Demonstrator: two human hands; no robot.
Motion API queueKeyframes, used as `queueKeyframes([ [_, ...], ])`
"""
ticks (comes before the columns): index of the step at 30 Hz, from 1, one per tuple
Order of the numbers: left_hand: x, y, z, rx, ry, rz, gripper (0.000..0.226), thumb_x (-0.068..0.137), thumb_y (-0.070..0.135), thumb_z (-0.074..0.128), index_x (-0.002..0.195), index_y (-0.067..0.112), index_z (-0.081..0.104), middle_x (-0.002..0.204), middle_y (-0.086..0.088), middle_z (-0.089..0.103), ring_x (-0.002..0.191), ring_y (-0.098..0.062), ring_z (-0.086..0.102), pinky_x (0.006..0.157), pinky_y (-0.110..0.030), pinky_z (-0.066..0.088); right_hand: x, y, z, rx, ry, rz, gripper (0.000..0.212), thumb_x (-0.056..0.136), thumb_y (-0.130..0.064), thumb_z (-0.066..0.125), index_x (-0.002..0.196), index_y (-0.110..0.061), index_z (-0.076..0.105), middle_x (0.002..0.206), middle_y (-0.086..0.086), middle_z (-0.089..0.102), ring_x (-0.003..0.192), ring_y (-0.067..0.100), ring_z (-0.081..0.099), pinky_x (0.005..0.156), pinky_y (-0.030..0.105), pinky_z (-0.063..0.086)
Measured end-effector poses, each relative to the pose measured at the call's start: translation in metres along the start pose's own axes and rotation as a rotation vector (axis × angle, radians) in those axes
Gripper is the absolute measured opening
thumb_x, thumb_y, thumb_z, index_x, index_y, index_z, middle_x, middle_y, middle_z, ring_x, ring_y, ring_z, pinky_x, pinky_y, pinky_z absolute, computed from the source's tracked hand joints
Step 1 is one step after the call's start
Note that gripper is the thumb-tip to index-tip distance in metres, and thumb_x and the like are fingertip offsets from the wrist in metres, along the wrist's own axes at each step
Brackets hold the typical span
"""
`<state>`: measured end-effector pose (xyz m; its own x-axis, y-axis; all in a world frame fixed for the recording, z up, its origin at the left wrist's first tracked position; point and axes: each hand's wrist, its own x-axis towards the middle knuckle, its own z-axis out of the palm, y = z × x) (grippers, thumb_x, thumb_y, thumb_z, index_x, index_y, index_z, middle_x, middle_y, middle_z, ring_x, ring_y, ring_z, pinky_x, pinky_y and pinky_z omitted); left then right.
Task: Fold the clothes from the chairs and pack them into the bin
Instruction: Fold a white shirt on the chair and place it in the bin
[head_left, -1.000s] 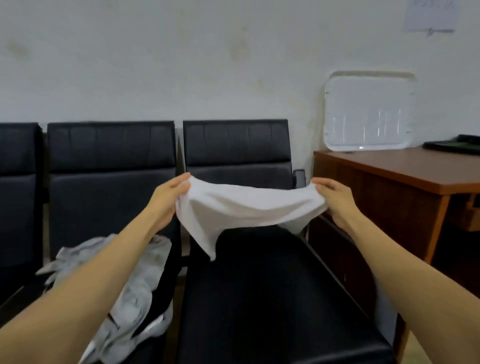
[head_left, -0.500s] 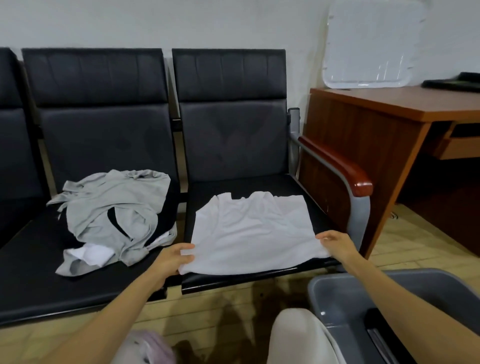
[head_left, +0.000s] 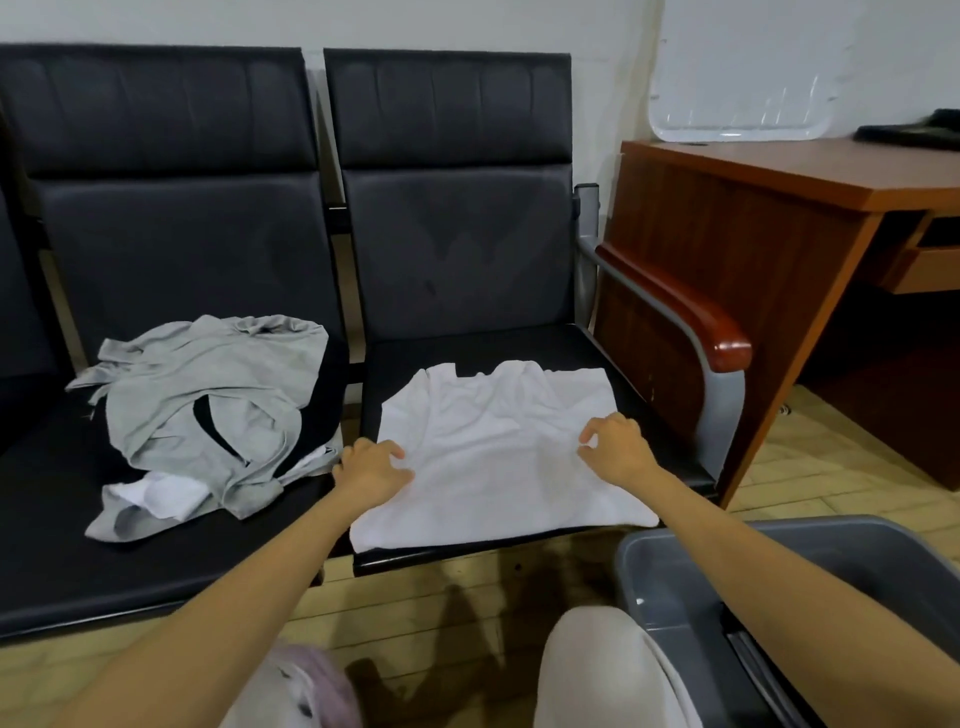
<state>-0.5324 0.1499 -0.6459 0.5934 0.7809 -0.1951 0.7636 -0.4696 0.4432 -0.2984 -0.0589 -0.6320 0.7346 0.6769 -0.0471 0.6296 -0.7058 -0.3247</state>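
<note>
A white shirt (head_left: 498, 457) lies spread flat on the seat of the right black chair (head_left: 467, 260). My left hand (head_left: 371, 467) rests on the shirt's left edge with its fingers curled into the cloth. At the shirt's right edge is my right hand (head_left: 615, 449), fingers loosely curled, thumb and forefinger slightly apart over the fabric. A crumpled grey garment (head_left: 208, 410) with a bit of white cloth under it lies on the left chair (head_left: 171, 234). The grey bin (head_left: 675, 587) stands on the floor at the lower right.
The chair's wooden armrest (head_left: 691, 306) runs along the right side of the seat. A brown desk (head_left: 753, 218) stands beyond it, with a white tray (head_left: 743, 78) leaning on the wall. My knees (head_left: 597, 670) are at the bottom edge.
The white shirt went from held up in the air to lying flat on the seat. My hands let go of its near corners and moved up to the middle of its side edges.
</note>
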Motion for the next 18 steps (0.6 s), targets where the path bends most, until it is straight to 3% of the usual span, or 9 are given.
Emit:
queueKeyframes([
  [3, 0.047, 0.008, -0.003, -0.132, 0.003, 0.046, 0.038, 0.094, 0.023, 0.058, 0.13, 0.01, 0.054, 0.14, -0.015, 0.042, 0.125, -0.031, 0.046, 0.102, -0.037, 0.041, 0.035, -0.019, 0.011, 0.133, -0.046, 0.005, 0.031, 0.096, -0.029, 0.054, 0.123, -0.013, 0.053, 0.13, 0.011, 0.046, 0.118, 0.028, 0.046, 0.098, 0.034, 0.041],
  [8, 0.13, 0.022, -0.006, -0.082, 0.082, 0.045, 0.045, 0.098, 0.009, 0.046, 0.142, 0.001, 0.039, 0.144, -0.021, 0.035, 0.13, -0.035, 0.039, 0.105, -0.035, 0.034, 0.105, -0.035, 0.032, 0.203, 0.004, 0.069, 0.045, 0.099, -0.034, 0.048, 0.139, -0.017, 0.039, 0.139, 0.01, 0.043, 0.127, 0.028, 0.039, 0.102, 0.038, 0.036],
  [11, 0.174, 0.025, -0.005, 0.01, 0.137, -0.005, 0.05, 0.099, 0.019, 0.048, 0.145, 0.006, 0.034, 0.146, -0.017, 0.033, 0.133, -0.035, 0.031, 0.105, -0.036, 0.03, 0.143, -0.035, 0.048, 0.176, 0.007, 0.076, 0.058, 0.099, -0.045, 0.041, 0.149, -0.02, 0.024, 0.149, 0.007, 0.034, 0.135, 0.027, 0.03, 0.107, 0.042, 0.03],
  [13, 0.194, 0.023, -0.001, 0.066, 0.071, -0.024, 0.054, 0.096, 0.034, 0.053, 0.144, 0.014, 0.037, 0.147, -0.011, 0.032, 0.134, -0.034, 0.025, 0.106, -0.038, 0.029, 0.167, -0.031, 0.061, 0.182, 0.018, 0.11, 0.064, 0.098, -0.052, 0.037, 0.151, -0.021, 0.019, 0.152, 0.006, 0.031, 0.139, 0.026, 0.027, 0.111, 0.044, 0.023],
  [15, 0.207, 0.02, 0.002, 0.057, 0.015, -0.024, 0.042, 0.09, 0.043, 0.059, 0.126, 0.023, 0.053, 0.14, -0.002, 0.035, 0.133, -0.029, 0.023, 0.107, -0.039, 0.024, 0.186, -0.026, 0.072, 0.211, 0.071, 0.159, 0.067, 0.097, -0.055, 0.034, 0.151, -0.017, 0.021, 0.153, 0.007, 0.031, 0.141, 0.025, 0.026, 0.116, 0.043, 0.016],
  [16, 0.212, 0.018, 0.004, 0.021, 0.02, -0.01, 0.028, 0.087, 0.044, 0.063, 0.108, 0.025, 0.06, 0.13, 0.004, 0.04, 0.13, -0.026, 0.027, 0.105, -0.039, 0.024, 0.194, -0.025, 0.075, 0.226, 0.101, 0.171, 0.068, 0.097, -0.056, 0.034, 0.15, -0.015, 0.023, 0.153, 0.007, 0.032, 0.142, 0.024, 0.026, 0.117, 0.042, 0.014],
  [17, 0.214, 0.016, 0.004, -0.037, 0.046, 0.009, 0.017, 0.084, 0.04, 0.066, 0.087, 0.025, 0.06, 0.112, 0.009, 0.046, 0.12, -0.023, 0.037, 0.1, -0.038, 0.027, 0.2, -0.024, 0.077, 0.233, 0.126, 0.166, 0.069, 0.097, -0.056, 0.035, 0.15, -0.014, 0.025, 0.153, 0.007, 0.033, 0.141, 0.023, 0.027, 0.117, 0.041, 0.013],
  [18, 0.216, 0.013, 0.005, -0.131, 0.094, 0.034, 0.021, 0.082, 0.032, 0.069, 0.07, 0.023, 0.053, 0.092, 0.011, 0.049, 0.103, -0.021, 0.046, 0.091, -0.037, 0.031, 0.205, -0.022, 0.079, 0.228, 0.14, 0.138, 0.069, 0.096, -0.057, 0.036, 0.149, -0.014, 0.027, 0.152, 0.006, 0.034, 0.141, 0.023, 0.028, 0.117, 0.041, 0.014],
])
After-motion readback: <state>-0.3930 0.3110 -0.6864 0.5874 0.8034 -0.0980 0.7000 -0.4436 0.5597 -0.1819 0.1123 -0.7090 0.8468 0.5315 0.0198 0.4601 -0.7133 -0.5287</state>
